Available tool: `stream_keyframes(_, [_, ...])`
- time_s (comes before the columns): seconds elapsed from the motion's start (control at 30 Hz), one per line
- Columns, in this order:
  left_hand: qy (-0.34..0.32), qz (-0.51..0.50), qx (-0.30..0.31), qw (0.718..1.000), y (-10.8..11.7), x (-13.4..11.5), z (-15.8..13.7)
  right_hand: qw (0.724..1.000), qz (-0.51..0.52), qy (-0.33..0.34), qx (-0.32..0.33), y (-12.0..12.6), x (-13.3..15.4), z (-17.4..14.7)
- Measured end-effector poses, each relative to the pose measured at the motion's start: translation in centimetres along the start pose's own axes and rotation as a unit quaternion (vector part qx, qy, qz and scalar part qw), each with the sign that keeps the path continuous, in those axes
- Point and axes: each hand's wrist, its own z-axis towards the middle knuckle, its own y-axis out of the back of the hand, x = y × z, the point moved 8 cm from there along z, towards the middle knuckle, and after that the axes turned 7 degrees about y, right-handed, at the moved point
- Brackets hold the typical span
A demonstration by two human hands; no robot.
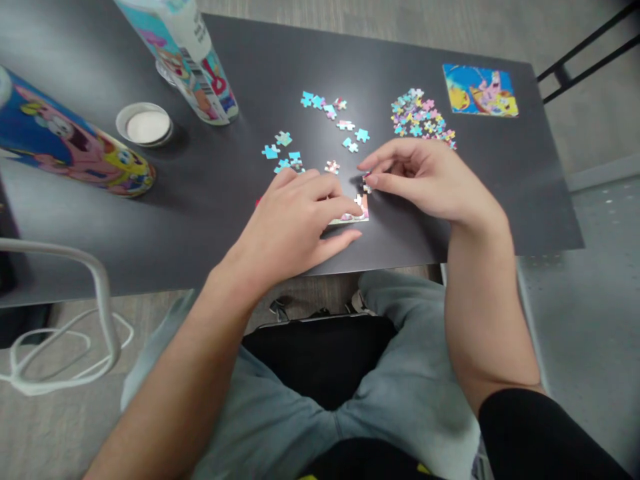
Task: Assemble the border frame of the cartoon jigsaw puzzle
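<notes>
L hand, fingers loosely spread, covers the joined puzzle section by the worktop's near edge, prob. steadying it; R hand, fingertips narrow at a pc, grip unclear. Loose pcs lie toward far edge, apparently spread for viewing.

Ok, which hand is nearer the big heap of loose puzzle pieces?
Right: the right hand is just below the heap in view; the left hand is farther off, lower left, over the joined pieces.
</notes>
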Motion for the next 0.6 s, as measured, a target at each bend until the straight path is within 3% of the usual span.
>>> stream_keyframes(0.23, [-0.023, 0.023, 0.004, 0.999, -0.3, 0.3, 0.1, 1.000, -0.001, -0.015, 0.009, -0.8, -0.2, 0.1])
stream_keyframes(0.43, [-0.010, 0.001, 0.009, 1.000, -0.1, 0.3, 0.1, 0.997, -0.068, -0.047, 0.002, -0.7, 0.5, 0.0])
stream_keyframes(0.6, [-0.004, 0.003, 0.011, 1.000, -0.2, 0.4, 0.2, 0.993, -0.111, -0.026, -0.004, -0.2, 0.7, 0.1])
